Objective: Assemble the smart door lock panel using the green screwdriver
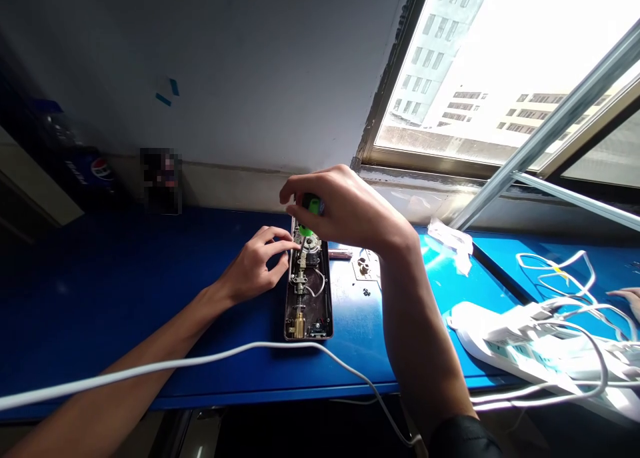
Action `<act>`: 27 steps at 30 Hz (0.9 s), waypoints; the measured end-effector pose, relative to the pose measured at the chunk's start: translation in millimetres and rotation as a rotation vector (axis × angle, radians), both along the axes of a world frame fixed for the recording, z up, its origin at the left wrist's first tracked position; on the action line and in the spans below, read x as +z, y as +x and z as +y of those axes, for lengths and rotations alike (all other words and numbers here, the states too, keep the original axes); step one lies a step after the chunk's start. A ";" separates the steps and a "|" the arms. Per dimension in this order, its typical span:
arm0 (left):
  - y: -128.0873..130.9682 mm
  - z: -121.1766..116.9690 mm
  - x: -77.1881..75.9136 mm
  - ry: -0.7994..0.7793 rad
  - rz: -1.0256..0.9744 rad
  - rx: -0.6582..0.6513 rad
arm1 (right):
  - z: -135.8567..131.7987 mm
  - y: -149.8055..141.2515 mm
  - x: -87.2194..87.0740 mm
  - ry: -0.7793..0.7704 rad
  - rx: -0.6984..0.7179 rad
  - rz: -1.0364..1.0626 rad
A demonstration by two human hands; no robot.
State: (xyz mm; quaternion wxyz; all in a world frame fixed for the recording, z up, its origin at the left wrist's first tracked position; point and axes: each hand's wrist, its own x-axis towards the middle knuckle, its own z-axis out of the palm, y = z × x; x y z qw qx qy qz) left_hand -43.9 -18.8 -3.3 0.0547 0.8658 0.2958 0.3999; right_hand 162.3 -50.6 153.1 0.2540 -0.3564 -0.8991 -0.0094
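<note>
A long, narrow open housing (314, 305), seemingly a smart door lock, lies on the blue table with its mechanism, brass part and white wire exposed. My right hand (350, 208) arches over its far half, closed around a screwdriver (311, 211) with a green and black handle. The screwdriver points down into the mechanism near a round part; its tip is hard to make out. My left hand (263, 261) rests at the housing's left edge, fingers apart. Its index finger reaches over the rim, close to the screwdriver shaft.
Small dark screws (367, 292) and a plate with parts (364, 266) lie right of the housing. A white cable (210, 359) crosses in front. To the right are a loaded power strip (525, 351), crumpled plastic (453, 241) and another person's hand (631, 301). A bottle (90, 168) stands far left.
</note>
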 end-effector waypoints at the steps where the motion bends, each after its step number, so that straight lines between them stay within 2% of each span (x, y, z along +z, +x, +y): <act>1: -0.2 0.1 -0.2 0.004 0.002 0.002 | -0.9 1.1 0.8 -0.021 0.008 -0.007; 11: 0.4 -0.5 1.4 -0.010 -0.002 0.004 | -2.1 -0.4 0.2 -0.001 -0.019 0.009; 17: -0.6 -1.1 0.4 -0.002 0.012 -0.002 | -7.0 1.5 4.2 -0.045 0.007 -0.017; 22: -0.2 -1.0 1.3 -0.003 0.012 -0.018 | -5.5 0.0 3.8 -0.009 -0.046 0.020; 27: -0.2 -1.6 0.9 -0.009 0.022 -0.013 | -5.4 3.6 3.8 -0.030 -0.001 0.007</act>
